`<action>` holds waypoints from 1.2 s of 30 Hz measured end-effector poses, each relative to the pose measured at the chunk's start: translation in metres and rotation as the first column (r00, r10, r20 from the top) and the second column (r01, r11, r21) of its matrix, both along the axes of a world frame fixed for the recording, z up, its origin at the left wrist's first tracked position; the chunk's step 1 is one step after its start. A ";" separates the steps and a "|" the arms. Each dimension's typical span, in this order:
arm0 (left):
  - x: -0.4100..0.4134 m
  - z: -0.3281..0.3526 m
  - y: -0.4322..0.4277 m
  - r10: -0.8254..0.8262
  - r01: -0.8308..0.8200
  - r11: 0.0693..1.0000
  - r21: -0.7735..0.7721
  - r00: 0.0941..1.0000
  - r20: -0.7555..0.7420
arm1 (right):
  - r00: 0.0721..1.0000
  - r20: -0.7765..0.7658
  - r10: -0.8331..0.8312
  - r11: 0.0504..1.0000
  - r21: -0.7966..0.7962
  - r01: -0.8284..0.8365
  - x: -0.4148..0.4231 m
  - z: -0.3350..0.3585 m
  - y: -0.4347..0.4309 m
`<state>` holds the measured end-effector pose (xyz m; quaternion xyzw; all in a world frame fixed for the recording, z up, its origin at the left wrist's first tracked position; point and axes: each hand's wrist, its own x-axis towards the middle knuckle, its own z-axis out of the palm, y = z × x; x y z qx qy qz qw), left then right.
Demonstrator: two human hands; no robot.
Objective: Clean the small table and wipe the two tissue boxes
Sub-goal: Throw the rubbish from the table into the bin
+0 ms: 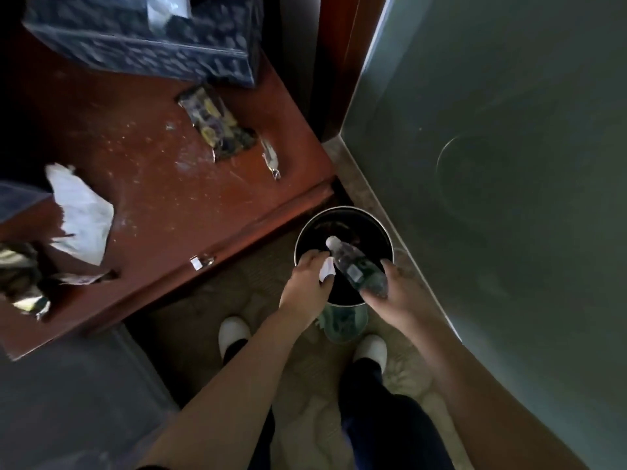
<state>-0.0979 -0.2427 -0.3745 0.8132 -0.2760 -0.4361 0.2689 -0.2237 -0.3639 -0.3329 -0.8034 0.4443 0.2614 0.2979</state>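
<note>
The small red-brown table [159,198] fills the left side, dusty and littered. A dark blue patterned tissue box [146,39] stands at its far edge, and part of a second box [17,198] shows at the left edge. Over a round black bin [342,218] on the floor, my right hand [397,293] grips a clear plastic bottle [356,266], cap pointing away. My left hand [305,283] is closed on a small white scrap [327,268] beside the bottle.
On the table lie a crumpled white tissue [81,215], a purple-yellow wrapper [217,127], a small silver wrapper [271,157], a tiny foil piece [202,261] and shiny wrappers [23,279]. A grey-green wall [492,164] runs on the right. My white shoes [232,334] stand on beige carpet.
</note>
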 end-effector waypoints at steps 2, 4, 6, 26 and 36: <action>0.003 0.021 0.007 0.046 -0.044 0.998 -0.035 0.997 0.059 | 0.997 0.049 0.060 0.997 -0.056 -0.057 0.012 0.017 0.005; 0.012 0.056 0.024 0.131 -0.113 0.987 -0.114 0.978 0.164 | 0.978 0.169 0.120 0.986 -0.138 -0.097 0.031 0.046 0.016; 0.027 0.093 0.045 0.228 -0.176 0.965 -0.194 0.930 0.290 | 0.931 0.312 0.187 0.971 -0.204 -0.127 0.055 0.073 0.029; 0.209 0.113 0.135 0.345 -0.479 0.874 0.080 0.728 0.592 | 0.857 0.340 0.387 0.858 -0.472 -0.200 0.278 0.069 0.039; 0.110 0.144 0.050 0.223 -0.112 0.928 -0.356 0.931 0.288 | 0.728 0.683 0.069 0.892 -0.368 0.261 0.123 0.101 0.033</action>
